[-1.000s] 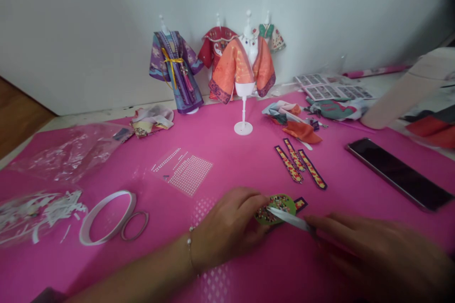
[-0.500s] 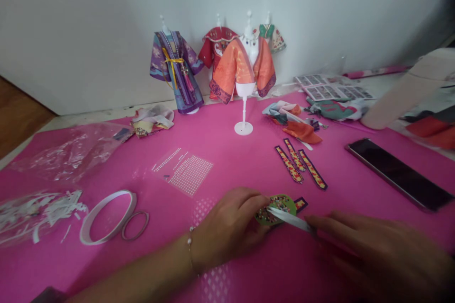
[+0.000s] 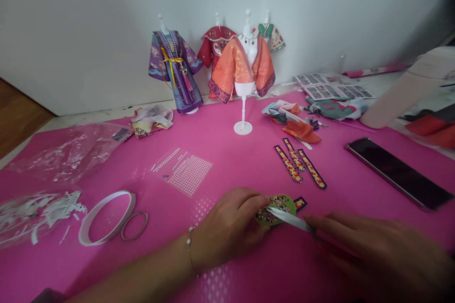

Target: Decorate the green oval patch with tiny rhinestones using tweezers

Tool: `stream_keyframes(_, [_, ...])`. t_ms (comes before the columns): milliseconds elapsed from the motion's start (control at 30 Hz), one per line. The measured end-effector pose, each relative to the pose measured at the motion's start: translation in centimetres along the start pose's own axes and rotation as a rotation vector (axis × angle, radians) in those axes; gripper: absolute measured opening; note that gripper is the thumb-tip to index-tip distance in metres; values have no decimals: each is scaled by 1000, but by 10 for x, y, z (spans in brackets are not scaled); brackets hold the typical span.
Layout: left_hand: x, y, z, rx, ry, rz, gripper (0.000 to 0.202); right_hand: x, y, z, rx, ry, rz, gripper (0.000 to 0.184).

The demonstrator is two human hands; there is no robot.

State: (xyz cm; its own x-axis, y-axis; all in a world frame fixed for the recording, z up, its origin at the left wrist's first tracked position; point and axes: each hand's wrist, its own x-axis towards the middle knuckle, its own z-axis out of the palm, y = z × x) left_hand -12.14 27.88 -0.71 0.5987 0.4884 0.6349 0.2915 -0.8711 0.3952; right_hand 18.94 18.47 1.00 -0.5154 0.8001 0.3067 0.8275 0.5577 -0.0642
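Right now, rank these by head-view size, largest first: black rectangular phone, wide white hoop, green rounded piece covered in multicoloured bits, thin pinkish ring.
1. Phone
2. White hoop
3. Green piece, partly hidden by the left hand
4. Thin ring

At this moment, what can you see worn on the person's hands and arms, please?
The left hand is ungloved, with a thin bracelet carrying small pale beads around its wrist. A dark patch by that forearm may be a sleeve. The right hand, blurred, shows no glove.
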Motion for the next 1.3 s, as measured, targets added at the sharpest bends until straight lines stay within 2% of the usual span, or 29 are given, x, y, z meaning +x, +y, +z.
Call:
stream_keyframes(200, [0, 1, -1, -7, -5, -15, 33, 4, -2, -3, -1, 13, -11, 39])
stream_keyframes(400, [0, 1, -1, 1, 0, -6, 27, 4, -2, -4, 18, 0, -16, 39])
stream_keyframes(600, [-2, 0, -2, -20, -30, -30, 38, 2, -3, -3, 40, 3, 4, 39])
stream_keyframes(733, [-2, -1, -1, -26, -28, -17, 34, 5, -3, -4, 34, 5, -9, 42])
stream_keyframes(933, [-1, -1, -1, -3, -24, 2, 28, 11, 7, -9, 20, -21, -104, 39])
stream_keyframes(1300, [0, 1, -2, 7, -4, 3, 26, 11, 4, -11, 15, -22, -110, 38])
